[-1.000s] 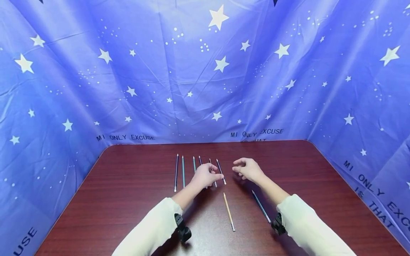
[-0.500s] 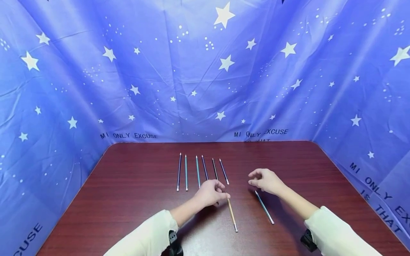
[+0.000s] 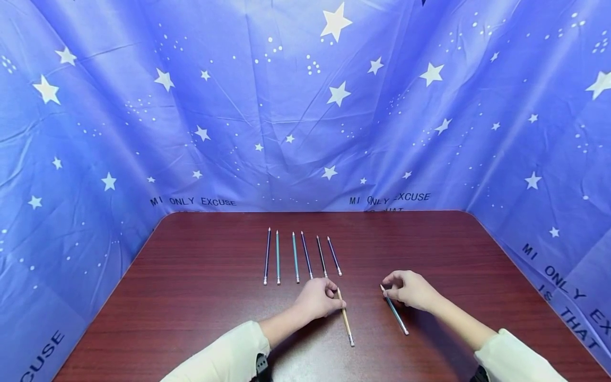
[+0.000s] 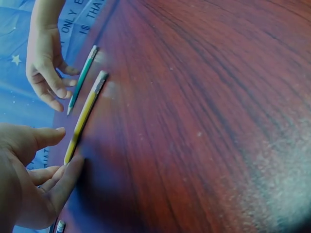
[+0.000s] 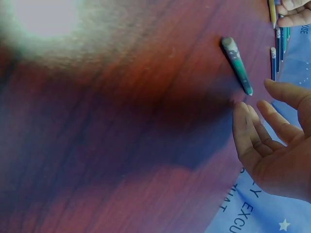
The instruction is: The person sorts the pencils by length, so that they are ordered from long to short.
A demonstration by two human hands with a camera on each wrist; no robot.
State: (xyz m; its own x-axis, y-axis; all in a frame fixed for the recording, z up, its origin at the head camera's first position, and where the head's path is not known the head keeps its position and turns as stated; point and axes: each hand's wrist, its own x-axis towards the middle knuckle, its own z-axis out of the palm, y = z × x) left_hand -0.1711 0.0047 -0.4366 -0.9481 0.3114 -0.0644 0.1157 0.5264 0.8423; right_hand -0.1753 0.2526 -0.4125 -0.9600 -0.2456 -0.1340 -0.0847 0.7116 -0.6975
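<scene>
A yellow pencil (image 3: 348, 326) lies on the table, its white eraser end toward me. My left hand (image 3: 317, 299) is at its pointed end, thumb and fingers spread to either side. In the left wrist view the thumb stands clear of the yellow pencil (image 4: 87, 111), while the fingers are close by the tip; contact is unclear. To the right lies a dark green pencil (image 3: 397, 316). My right hand (image 3: 411, 291) hovers around its tip with fingers apart. The right wrist view shows a gap between the thumb and fingers, with the green pencil (image 5: 237, 66) just beyond them.
Farther back, several pencils lie side by side, points away from me, among them a dark blue pencil (image 3: 267, 257) and a teal pencil (image 3: 295, 257). The red-brown wooden table (image 3: 200, 276) meets a blue star-printed curtain (image 3: 267, 106) at its back and sides.
My left hand has come back from the pencil row to the yellow pencil's tip. My right hand has moved right and toward me, to the green pencil. The pencils lie where they were.
</scene>
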